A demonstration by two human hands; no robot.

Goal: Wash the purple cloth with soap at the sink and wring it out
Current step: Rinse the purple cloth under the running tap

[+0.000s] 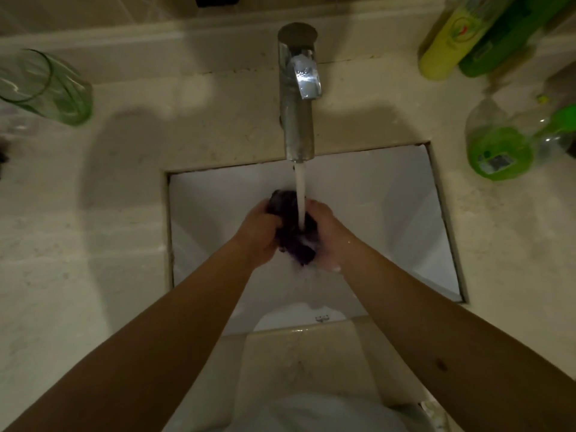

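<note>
The purple cloth (293,232) is bunched into a dark wet wad over the white sink (405,219). My left hand (260,235) grips its left side and my right hand (327,236) grips its right side, both closed on it. A stream of water falls from the chrome tap (297,98) onto the cloth between my hands. White suds cling to my right hand and to the cloth's lower edge. Water runs off below the cloth into the basin.
A beige stone counter (93,229) surrounds the sink. A green glass (46,88) stands at the far left. Yellow and green bottles (452,39) stand at the back right, and a clear bottle of green liquid (498,148) stands beside the sink.
</note>
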